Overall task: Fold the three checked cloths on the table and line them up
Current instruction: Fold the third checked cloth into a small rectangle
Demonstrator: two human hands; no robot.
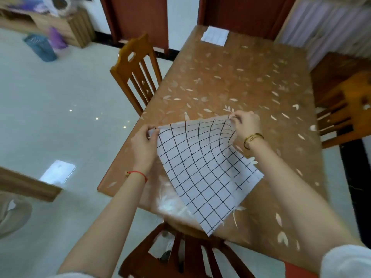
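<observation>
Checked cloth [200, 169] lifted; left hand [143, 141], right hand [246, 127] pinch top corners.

Table [241, 81] extending away from the viewer. Over its near end, a checked cloth [200, 173] is raised by two corners, the left hand [143, 141] pinching the left corner and the right hand [246, 125] the right; the cloth's lower part lies on the tabletop. A folded cloth [215, 36] lies at the far end, well apart. One chair [136, 71] stands at the table's left side, a second chair [190, 253] at its near end, a third chair [345, 109] at its right. Far left, a basket [41, 48] stands on the floor before a cabinet [66, 25].
</observation>
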